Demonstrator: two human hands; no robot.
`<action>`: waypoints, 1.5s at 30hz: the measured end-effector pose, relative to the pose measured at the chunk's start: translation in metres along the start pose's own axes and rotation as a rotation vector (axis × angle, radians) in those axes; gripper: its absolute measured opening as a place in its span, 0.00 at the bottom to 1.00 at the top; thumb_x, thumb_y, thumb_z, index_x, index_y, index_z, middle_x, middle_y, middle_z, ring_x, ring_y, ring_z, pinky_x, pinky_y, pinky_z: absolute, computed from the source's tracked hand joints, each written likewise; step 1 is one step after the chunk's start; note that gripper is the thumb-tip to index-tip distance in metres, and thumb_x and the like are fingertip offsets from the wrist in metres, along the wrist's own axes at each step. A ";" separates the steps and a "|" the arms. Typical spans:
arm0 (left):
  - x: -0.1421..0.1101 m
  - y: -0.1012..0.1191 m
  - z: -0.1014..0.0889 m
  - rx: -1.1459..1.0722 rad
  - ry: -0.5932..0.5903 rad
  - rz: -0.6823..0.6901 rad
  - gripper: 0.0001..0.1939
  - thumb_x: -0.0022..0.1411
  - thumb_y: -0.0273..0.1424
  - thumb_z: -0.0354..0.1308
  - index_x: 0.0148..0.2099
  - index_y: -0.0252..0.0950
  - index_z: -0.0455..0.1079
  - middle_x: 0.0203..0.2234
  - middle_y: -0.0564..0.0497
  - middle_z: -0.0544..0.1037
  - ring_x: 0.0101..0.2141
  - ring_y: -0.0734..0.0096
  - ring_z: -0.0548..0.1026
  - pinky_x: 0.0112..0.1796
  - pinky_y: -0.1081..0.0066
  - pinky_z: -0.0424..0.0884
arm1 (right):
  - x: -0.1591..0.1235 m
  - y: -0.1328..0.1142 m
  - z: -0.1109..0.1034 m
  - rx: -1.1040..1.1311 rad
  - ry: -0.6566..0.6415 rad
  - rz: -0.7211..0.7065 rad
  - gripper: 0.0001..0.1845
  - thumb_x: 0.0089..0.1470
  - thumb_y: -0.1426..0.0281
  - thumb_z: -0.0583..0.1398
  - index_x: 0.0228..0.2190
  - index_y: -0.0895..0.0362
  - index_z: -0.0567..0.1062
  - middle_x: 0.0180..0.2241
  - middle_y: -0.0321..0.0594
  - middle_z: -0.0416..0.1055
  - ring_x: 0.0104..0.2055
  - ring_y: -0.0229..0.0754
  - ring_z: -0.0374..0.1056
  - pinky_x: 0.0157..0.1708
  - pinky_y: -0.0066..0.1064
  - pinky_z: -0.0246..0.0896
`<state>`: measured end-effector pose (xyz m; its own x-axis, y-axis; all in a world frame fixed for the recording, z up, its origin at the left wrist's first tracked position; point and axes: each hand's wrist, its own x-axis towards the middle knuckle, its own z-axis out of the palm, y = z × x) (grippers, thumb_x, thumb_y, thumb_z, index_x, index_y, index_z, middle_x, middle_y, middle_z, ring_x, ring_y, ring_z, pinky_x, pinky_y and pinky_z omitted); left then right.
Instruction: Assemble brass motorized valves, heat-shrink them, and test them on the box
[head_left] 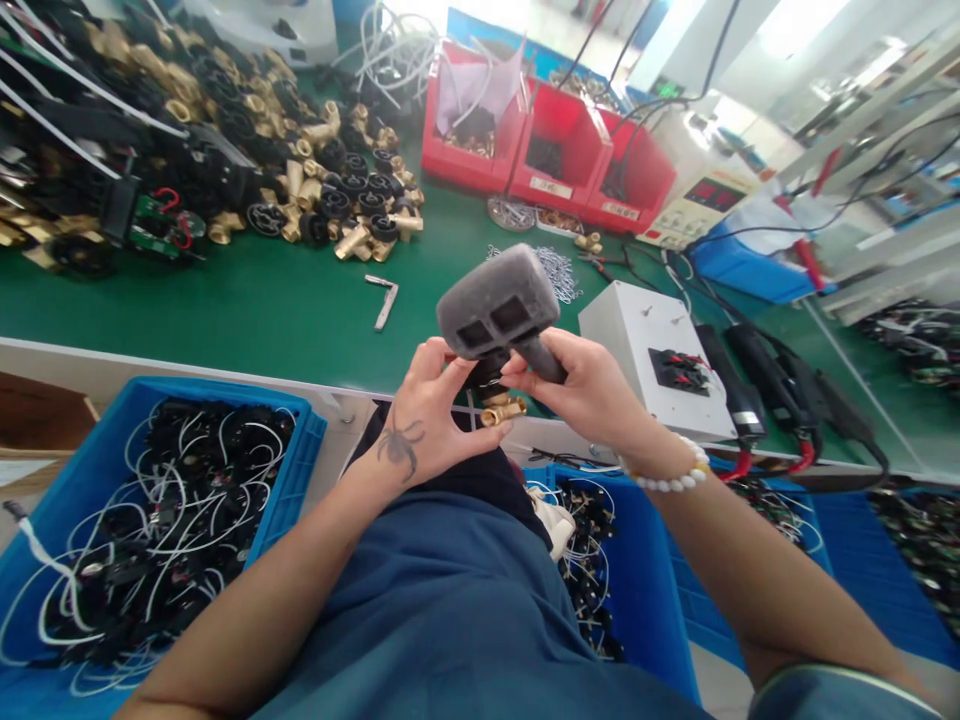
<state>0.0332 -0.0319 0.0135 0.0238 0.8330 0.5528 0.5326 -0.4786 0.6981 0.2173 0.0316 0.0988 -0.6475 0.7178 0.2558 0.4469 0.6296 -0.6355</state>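
Close in front of my body, my left hand (435, 405) is closed around a brass valve fitting (503, 411) with a black part on top. Its thumb lies along the brass and its fingers reach up the black part. My right hand (581, 380) grips the short stem of a grey plastic housing (498, 300) that has two square openings. The housing sits directly above the black part; whether they are joined is hidden by my fingers. Behind the housing, a pile of small metal pins (555, 275) lies on the green bench (315, 315).
Brass fittings with black wheels (337, 195) are heaped at the back left, near a small L-shaped metal tool (386, 300). Red bins (551, 150) line the back. A white box (652, 355) and black electric screwdrivers (731, 385) lie right. Blue crates (300, 440) stand below the bench edge.
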 end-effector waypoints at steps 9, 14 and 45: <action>0.005 -0.001 -0.002 -0.032 -0.016 0.002 0.28 0.52 0.37 0.72 0.54 0.36 0.74 0.52 0.40 0.77 0.56 0.46 0.74 0.55 0.48 0.76 | 0.002 0.004 -0.005 -0.145 0.003 -0.187 0.06 0.60 0.73 0.61 0.30 0.56 0.71 0.33 0.38 0.72 0.34 0.39 0.68 0.34 0.30 0.61; 0.004 -0.001 -0.002 -0.033 -0.025 -0.004 0.30 0.51 0.37 0.72 0.56 0.39 0.73 0.51 0.43 0.78 0.53 0.49 0.76 0.53 0.50 0.78 | 0.002 0.003 -0.008 -0.137 -0.062 -0.132 0.08 0.61 0.69 0.61 0.30 0.56 0.71 0.34 0.39 0.72 0.34 0.40 0.68 0.35 0.31 0.63; 0.002 0.013 -0.006 -0.136 -0.007 -0.145 0.20 0.52 0.30 0.72 0.45 0.39 0.68 0.46 0.47 0.67 0.49 0.59 0.72 0.48 0.57 0.77 | -0.048 -0.031 -0.039 0.257 0.379 0.406 0.37 0.60 0.34 0.51 0.20 0.52 0.67 0.12 0.31 0.52 0.15 0.35 0.48 0.16 0.31 0.44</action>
<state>0.0346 -0.0383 0.0260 -0.0386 0.8977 0.4390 0.4114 -0.3861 0.8256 0.2583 -0.0106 0.1343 -0.1715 0.9708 0.1676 0.4181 0.2258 -0.8799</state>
